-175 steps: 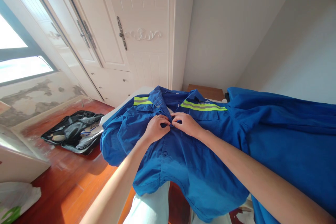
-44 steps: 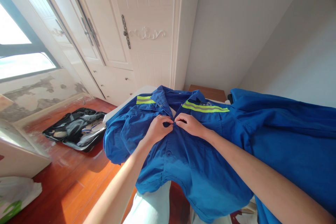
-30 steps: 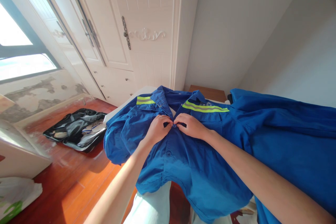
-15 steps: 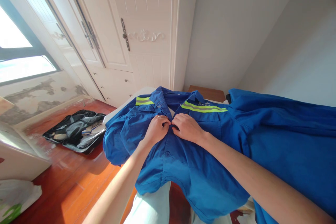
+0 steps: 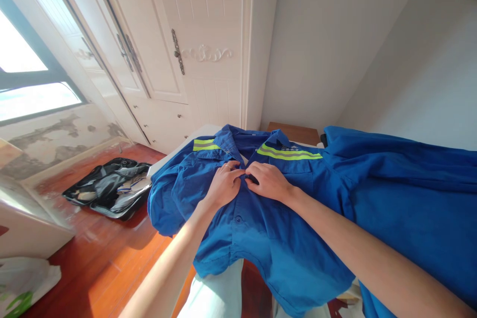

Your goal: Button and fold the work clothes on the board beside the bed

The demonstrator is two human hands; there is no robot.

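Observation:
A blue work jacket (image 5: pixel 268 248) with yellow-green reflective bands across the chest is spread out before me, collar pointing away. My left hand (image 5: pixel 225 184) pinches the front placket just below the collar. Close against it, my right hand (image 5: pixel 269 181) grips the other side of the same opening, thumb and fingers curled in. The fingertips of both hands meet at the placket, and whatever small part lies between them is hidden. Lower on the front, a dark button (image 5: pixel 238 219) shows.
More blue clothing (image 5: pixel 417 208) is heaped at the right. An open black suitcase (image 5: pixel 106 186) lies on the red wood floor (image 5: pixel 112 273) at left. Behind stands a white wardrobe (image 5: pixel 212 20), and a plastic bag (image 5: pixel 30 278) sits at lower left.
My left fingers have shifted, the index finger now stretching toward the right hand. My right thumb and fingers have opened a small gap. The jacket stays in place.

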